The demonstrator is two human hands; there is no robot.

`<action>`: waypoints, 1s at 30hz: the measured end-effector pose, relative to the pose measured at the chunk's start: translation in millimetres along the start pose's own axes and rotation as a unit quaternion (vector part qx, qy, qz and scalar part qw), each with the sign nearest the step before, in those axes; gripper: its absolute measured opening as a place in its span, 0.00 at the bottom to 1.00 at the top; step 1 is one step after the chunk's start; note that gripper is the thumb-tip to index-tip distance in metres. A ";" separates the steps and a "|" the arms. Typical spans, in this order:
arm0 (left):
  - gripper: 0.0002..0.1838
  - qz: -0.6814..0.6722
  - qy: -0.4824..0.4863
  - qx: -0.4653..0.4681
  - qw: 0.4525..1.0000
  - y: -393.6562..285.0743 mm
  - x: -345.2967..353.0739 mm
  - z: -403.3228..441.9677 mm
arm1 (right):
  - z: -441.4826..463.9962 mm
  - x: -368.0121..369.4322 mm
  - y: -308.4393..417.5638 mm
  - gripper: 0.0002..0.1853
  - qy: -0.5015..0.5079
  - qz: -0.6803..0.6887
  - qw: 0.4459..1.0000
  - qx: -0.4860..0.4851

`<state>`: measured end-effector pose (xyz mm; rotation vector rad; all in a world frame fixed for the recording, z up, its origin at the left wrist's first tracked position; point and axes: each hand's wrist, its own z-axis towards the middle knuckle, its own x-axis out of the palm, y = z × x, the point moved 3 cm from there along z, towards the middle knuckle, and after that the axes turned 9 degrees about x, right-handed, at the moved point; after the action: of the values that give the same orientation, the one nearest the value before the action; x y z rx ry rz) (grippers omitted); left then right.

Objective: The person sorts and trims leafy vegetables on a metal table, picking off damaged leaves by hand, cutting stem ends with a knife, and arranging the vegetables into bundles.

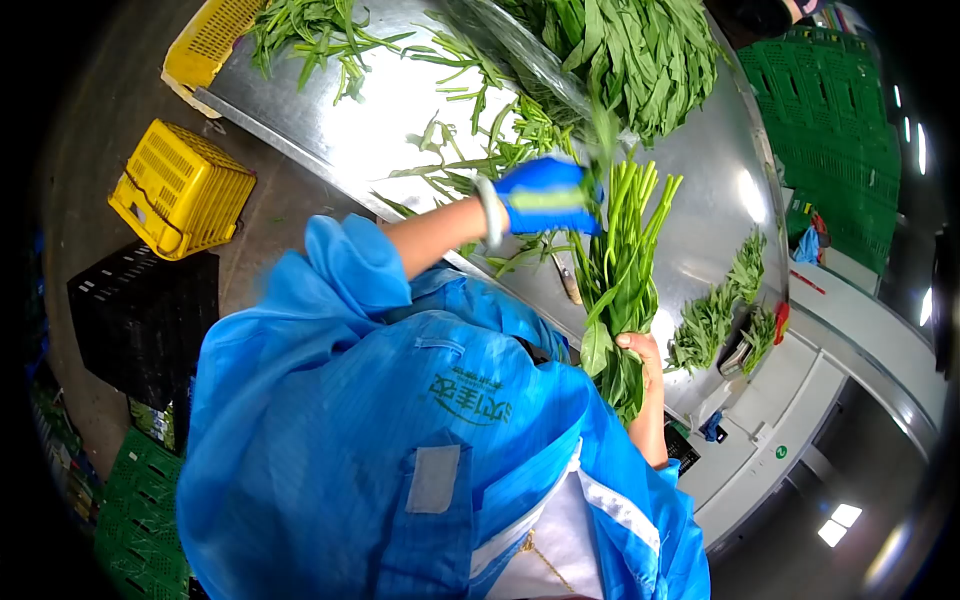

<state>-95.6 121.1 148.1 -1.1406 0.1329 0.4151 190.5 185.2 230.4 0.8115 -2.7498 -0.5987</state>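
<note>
My left hand (546, 196), in a blue glove with a yellow-green band, is beside the upper stems of a bunch of leafy greens. Its fingers look curled around a blurred leafy stem (604, 138) that sticks up past them. My bare right hand (642, 356) is wrapped around the lower, leafy part of the bunch of leafy greens (625, 235), and its cut stem ends point up and away from me. Loose stems and leaves (500, 150) lie on the metal table by my left hand. A small tool with a worn handle (567, 278) lies partly hidden below the glove.
A large heap of greens (640, 60) lies at the far side, with clear plastic film (525, 55) beside it. Smaller bunches (705, 320) lie at right on the metal table (700, 200). Yellow (185, 190) and black crates (140, 310) stand on the floor at left; green crates (825, 130) are stacked at right.
</note>
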 end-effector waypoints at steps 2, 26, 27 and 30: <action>0.14 0.041 0.050 -0.131 0.989 -22.4 4.9 3.6 | -3.3 13.6 5.2 0.41 -0.001 -0.012 1.000 0.001; 0.16 -0.114 0.007 -0.043 0.992 -11.4 -7.5 -15.2 | 40.3 39.5 11.8 0.39 0.048 -0.181 0.982 -0.003; 0.15 -0.204 -0.035 -0.101 0.973 -7.4 -14.6 -15.0 | 45.1 34.6 8.4 0.38 0.038 -0.200 0.979 -0.008; 0.13 -0.360 -0.254 -0.231 0.868 25.9 -56.5 -21.0 | 38.0 44.1 12.9 0.33 0.059 -0.206 0.977 -0.019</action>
<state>-155.1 97.0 134.8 -1.4104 -0.8810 0.0550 136.2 182.7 205.9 1.3763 -2.4650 -0.6476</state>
